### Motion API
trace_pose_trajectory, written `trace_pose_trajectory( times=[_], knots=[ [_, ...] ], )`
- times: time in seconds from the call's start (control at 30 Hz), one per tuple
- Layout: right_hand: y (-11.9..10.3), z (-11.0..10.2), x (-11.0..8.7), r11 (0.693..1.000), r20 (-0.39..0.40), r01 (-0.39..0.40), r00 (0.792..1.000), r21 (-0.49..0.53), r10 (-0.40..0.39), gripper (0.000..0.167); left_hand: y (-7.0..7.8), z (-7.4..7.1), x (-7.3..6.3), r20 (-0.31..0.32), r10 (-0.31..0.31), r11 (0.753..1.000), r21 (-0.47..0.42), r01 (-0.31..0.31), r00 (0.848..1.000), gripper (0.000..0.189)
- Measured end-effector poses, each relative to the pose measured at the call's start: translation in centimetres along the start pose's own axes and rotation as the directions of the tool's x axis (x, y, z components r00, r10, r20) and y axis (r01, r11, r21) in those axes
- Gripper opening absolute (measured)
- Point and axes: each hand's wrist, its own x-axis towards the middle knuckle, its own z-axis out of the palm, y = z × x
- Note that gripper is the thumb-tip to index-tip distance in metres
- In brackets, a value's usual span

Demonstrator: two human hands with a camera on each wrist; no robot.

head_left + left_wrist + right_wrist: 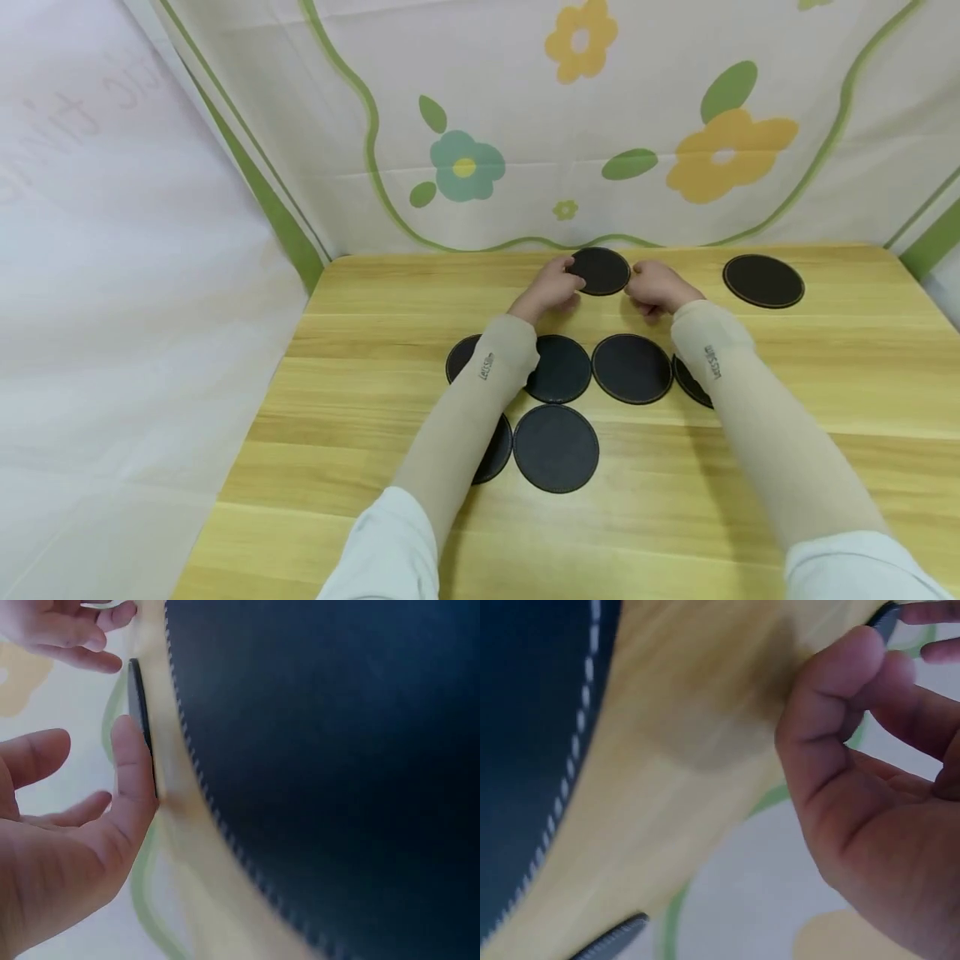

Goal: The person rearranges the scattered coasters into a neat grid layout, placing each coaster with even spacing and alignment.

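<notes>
A round black coaster (602, 272) with a stitched rim lies flat near the table's back edge, between both hands. At its left side is my left hand (553, 290), its fingers loosely bent and one touching the coaster's edge. In the left wrist view that hand (75, 832) shows a gap between thumb and fingers. My right hand (658, 288) is close by the right edge, fingers loosely curled; whether it touches the coaster is hard to tell. The right wrist view shows this hand (877, 772) with its fingertips near the coaster's edge (886, 621).
Another black coaster (763, 281) lies at the back right. Nearer to me is a row of coasters (632, 369), partly under my forearms. Two more, including one coaster (556, 448), lie in front. A flowered cloth (525, 108) hangs behind the wooden table (675, 517).
</notes>
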Motion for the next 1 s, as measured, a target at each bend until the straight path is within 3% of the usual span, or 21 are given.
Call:
trace_pose_trajectory(
  times=[0.13, 0.27, 0.37, 0.6, 0.83, 1.0],
  knots=[
    [0.3, 0.1, 0.7, 0.995, 0.004, -0.015, 1.0, 0.103, 0.015, 0.064, -0.3, 0.4, 0.4, -0.03, -0.047, 0.989, -0.14, 0.042, 0.998, 0.063],
    [0.2, 0.3, 1.1, 0.983, 0.015, -0.027, 1.0, 0.184, 0.025, 0.066, -0.4, 0.1, 0.5, -0.067, -0.077, 0.958, -0.28, 0.055, 0.995, 0.066],
    [0.2, 0.2, 1.3, 0.969, 0.04, -0.041, 0.999, 0.244, 0.032, 0.07, -0.7, -0.3, 0.5, -0.092, -0.089, 0.94, -0.337, 0.053, 0.992, 0.067],
    [0.2, 0.2, 1.2, 0.946, 0.005, -0.033, 0.999, 0.321, 0.034, 0.065, -1.4, -1.1, 0.5, -0.136, -0.096, 0.908, -0.418, 0.031, 0.986, 0.046],
    [0.4, 0.3, 0.7, 0.909, -0.106, 0.034, 0.994, 0.416, 0.011, 0.049, -1.1, -1.3, 0.4, -0.129, -0.036, 0.901, -0.432, -0.023, 0.991, 0.052],
    [0.8, 0.1, -0.1, 0.878, -0.156, 0.09, 0.988, 0.471, -0.017, 0.038, -0.6, -1.4, 0.0, -0.085, 0.01, 0.876, -0.479, -0.05, 0.996, 0.055]
  ],
)
